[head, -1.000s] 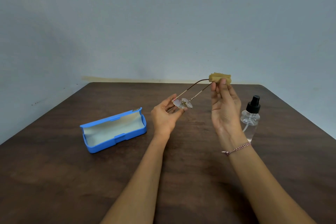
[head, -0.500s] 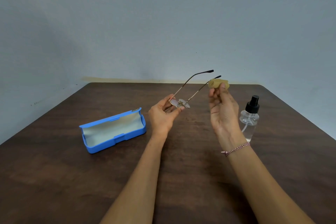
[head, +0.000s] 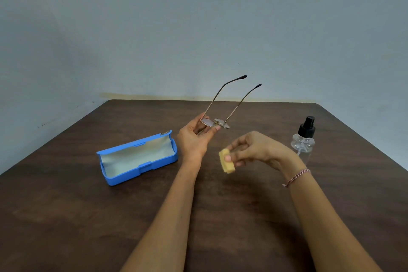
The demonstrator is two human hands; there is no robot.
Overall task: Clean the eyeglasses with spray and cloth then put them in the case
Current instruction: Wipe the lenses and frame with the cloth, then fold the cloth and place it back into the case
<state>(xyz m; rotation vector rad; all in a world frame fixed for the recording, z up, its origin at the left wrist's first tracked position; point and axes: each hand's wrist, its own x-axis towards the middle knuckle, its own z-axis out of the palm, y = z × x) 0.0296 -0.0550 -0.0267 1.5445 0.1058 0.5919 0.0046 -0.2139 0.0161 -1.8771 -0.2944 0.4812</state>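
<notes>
We see the gold wire-framed, round-lensed eyeglasses [head: 222, 123] held up in the air over the middle of the dark brown wooden surface [head: 66, 216]. Their lenses are low, and both thin temples are unfolded, slanting up and away toward the pale grey-blue wall [head: 198, 28], dark tips uppermost.

The left hand [head: 194, 139] has them. Its palm faces up and its fingers [head: 217, 128] are curled lightly round the front of the frame, with the thumb at one lens rim and the other fingertips on the far side.

Lower and to the right, well clear of the frame, the right hand [head: 258, 150] pinches a small folded yellow cloth [head: 226, 161]. The thumb lies on its near face, and the remaining fingers are bent behind it. We cannot tell whether the cloth touches the surface. A thin red-and-white braided bracelet [head: 297, 177] circles that wrist.

Just left of the left wrist, a blue hard plastic case [head: 141, 170] lies open on the surface. Its lid is tipped back and its pale lining is showing.

On the right, an upright clear plastic spray bottle [head: 303, 139] with a black pump top stands behind the right wrist, which hides its lower part.
</notes>
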